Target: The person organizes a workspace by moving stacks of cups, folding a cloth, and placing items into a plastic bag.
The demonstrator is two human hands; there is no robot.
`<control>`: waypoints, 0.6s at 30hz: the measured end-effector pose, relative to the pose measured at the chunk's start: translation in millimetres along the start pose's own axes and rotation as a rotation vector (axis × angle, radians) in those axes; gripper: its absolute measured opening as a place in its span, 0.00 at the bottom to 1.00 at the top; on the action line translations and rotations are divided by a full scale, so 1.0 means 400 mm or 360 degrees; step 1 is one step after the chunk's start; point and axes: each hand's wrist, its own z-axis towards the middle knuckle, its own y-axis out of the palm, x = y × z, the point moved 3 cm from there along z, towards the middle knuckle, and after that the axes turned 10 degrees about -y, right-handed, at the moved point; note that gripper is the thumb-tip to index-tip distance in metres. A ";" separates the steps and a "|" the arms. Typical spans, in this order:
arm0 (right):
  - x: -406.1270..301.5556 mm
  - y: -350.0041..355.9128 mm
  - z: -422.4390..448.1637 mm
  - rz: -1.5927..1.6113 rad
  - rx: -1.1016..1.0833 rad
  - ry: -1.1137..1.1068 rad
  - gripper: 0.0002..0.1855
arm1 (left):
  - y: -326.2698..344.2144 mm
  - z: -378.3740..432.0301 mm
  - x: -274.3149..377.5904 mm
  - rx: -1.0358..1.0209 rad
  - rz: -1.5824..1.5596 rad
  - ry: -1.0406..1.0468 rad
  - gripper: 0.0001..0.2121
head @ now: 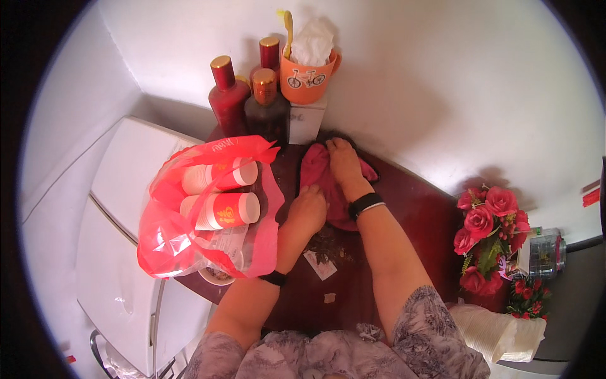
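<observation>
A crumpled pink cloth [315, 166] with a dark edge lies on the dark red tabletop [350, 293] by the wall. On its upper part rests my right hand [344, 163], fingers bent over the fabric. My left hand [307, 208] grips the cloth's left side, lower down, with the fingertips partly hidden. Dark loose debris [329, 244] is scattered below the cloth, beside a small printed card [320, 265]. Nearer to me is a small beige scrap [329, 298].
Left of my hands, a red plastic bag [163, 239] holds stacked paper cups [236, 211], partly over a bowl [218, 277]. Behind stand several bottles [228, 109] and an orange mug [307, 87] on a white box [307, 121]. Artificial roses [480, 220] are at right; a white refrigerator [118, 227] is left.
</observation>
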 end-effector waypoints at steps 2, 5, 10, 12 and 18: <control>0.002 -0.010 -0.002 0.0055 -0.0074 0.0044 0.17 | 0.038 0.007 -0.026 -0.0032 0.0092 0.0052 0.08; -0.016 -0.034 -0.103 0.0153 -0.0127 -0.0043 0.15 | 0.028 -0.025 -0.034 -0.0125 0.0183 0.0164 0.09; -0.056 -0.073 -0.218 0.0299 -0.0175 -0.0223 0.18 | 0.002 -0.062 -0.030 -0.0162 0.0123 0.0067 0.09; -0.043 -0.062 -0.216 0.0116 -0.0232 -0.0231 0.20 | -0.004 -0.059 -0.015 -0.0227 0.0252 0.0072 0.10; 0.007 -0.005 -0.040 -0.0061 -0.0261 -0.0059 0.24 | 0.001 -0.025 -0.007 -0.0373 0.0351 0.0202 0.11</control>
